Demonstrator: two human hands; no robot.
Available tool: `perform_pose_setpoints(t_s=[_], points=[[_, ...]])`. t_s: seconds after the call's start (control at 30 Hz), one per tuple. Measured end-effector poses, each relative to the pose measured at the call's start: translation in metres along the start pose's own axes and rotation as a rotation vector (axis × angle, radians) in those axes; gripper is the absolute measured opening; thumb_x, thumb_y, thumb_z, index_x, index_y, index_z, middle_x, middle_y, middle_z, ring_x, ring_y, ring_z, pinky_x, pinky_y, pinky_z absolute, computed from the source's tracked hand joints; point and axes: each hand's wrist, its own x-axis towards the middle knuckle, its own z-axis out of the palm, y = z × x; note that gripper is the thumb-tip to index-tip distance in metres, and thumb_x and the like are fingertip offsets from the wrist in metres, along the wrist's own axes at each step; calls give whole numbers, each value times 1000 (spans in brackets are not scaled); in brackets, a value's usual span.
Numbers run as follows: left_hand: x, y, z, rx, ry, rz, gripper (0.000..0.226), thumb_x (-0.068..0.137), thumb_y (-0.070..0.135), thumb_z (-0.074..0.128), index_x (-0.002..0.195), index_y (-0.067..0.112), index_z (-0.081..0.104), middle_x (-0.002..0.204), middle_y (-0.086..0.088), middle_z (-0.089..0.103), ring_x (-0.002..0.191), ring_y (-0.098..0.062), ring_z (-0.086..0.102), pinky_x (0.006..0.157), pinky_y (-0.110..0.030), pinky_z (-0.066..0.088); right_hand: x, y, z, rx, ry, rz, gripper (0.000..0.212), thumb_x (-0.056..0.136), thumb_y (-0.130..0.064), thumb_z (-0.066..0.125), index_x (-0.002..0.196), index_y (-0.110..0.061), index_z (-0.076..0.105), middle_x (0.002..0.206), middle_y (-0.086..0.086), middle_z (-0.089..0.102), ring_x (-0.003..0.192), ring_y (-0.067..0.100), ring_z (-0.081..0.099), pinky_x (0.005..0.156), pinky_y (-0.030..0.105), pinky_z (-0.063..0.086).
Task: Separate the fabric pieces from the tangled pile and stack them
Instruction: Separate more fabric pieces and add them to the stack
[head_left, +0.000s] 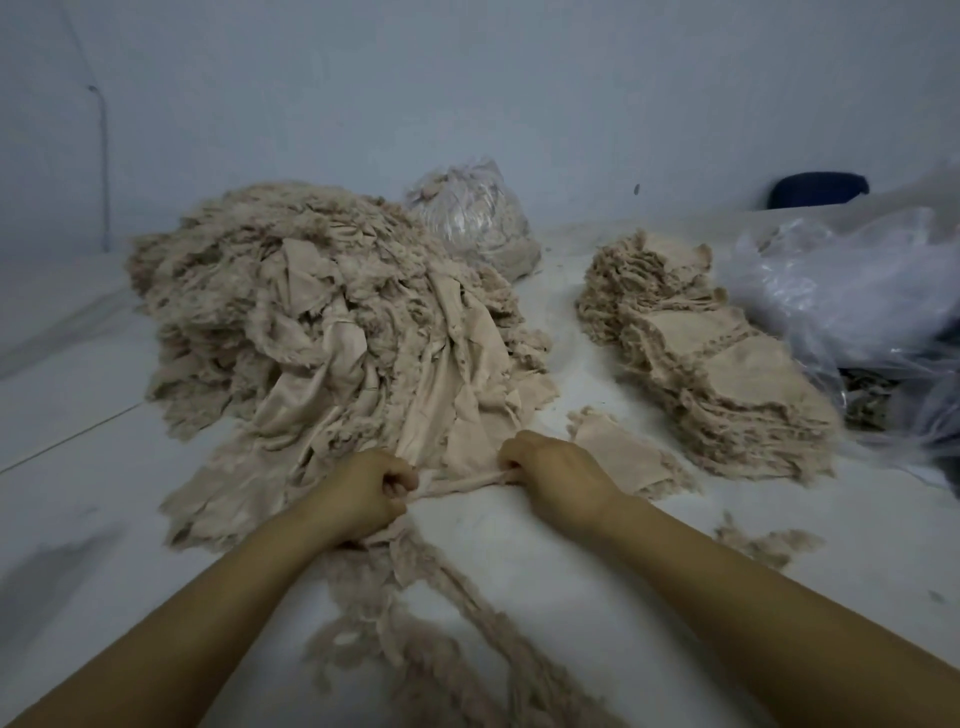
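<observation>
A big tangled pile (322, 322) of beige fabric pieces with frayed edges covers the left middle of the white table (93, 519). At its near edge my left hand (363, 493) and my right hand (550, 467) are both closed on one beige fabric piece (457, 484), which is stretched into a taut band between them. A neat stack (711, 358) of flat beige pieces lies to the right. One loose flat piece (623, 452) lies just right of my right hand.
Frayed strips trail (415, 623) toward me between my forearms. A small scrap (769, 543) lies near my right forearm. A clear plastic bag of fabric (472, 213) stands behind the pile. Crumpled clear plastic bags (857, 291) fill the right side. A wall (467, 78) closes the back.
</observation>
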Motion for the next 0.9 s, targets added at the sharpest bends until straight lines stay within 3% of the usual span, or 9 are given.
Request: perform_pose_setpoints(t_s=[0.13,0.23,0.3,0.43,0.53,0.6,0.67,0.77,0.9], points=[[7,11,-4,142,-151,27,20,86,16,61,101,23,71,103,9,67,88,-3,57,72,-7,39,-7,-7,-1,8,62,-28,24,96,-29,52,115,-17,59,119,3,55,107,25,54,87,31,41],[9,23,4,85,-192,69,7,81,31,70,79,31,63,75,14,60,66,1,51,58,-15,38,2,-27,8,11,58,-69,38,92,-36,57,127,-19,56,124,6,52,112,25,48,92,35,40],[9,22,11,58,-170,116,19,85,23,67,70,30,58,72,13,57,64,4,49,56,-9,35,8,-35,12,51,1,-51,31,94,-31,56,118,-13,61,119,8,52,108,27,51,87,35,42],[4,13,7,154,-238,136,23,91,9,54,78,26,61,83,17,57,76,7,49,65,-2,35,0,-38,23,90,-20,-125,24,97,-25,52,105,-5,62,110,10,55,103,25,51,77,28,35],[3,5,-13,317,-367,108,31,85,3,49,66,26,50,81,5,59,69,-6,51,62,-18,44,-17,-29,25,117,13,-144,29,98,-31,50,100,-5,62,106,9,57,101,21,49,77,25,34],[3,4,-27,390,-406,43,27,83,5,49,62,23,49,71,2,58,58,-12,52,51,-22,45,-26,-21,20,144,28,-138,28,98,-31,51,99,-6,63,105,7,58,102,19,49,81,23,34],[8,15,-33,357,-335,127,19,85,13,54,67,19,57,71,1,61,64,-15,58,59,-24,48,-30,-21,15,196,13,-190,26,97,-27,52,103,-6,66,107,7,59,104,19,50,87,24,37],[21,44,-19,162,-53,404,20,94,19,52,91,8,68,95,-5,63,87,-15,56,78,-19,39,-34,-35,13,303,3,-245,24,95,-22,57,102,-4,70,104,11,62,102,22,53,90,30,42],[42,46,14,226,-295,361,42,102,28,35,129,-2,48,139,-15,46,128,-25,41,103,-30,27,-38,-43,16,384,-7,-313,20,93,-15,60,94,1,72,96,15,65,95,24,56,85,26,42]])
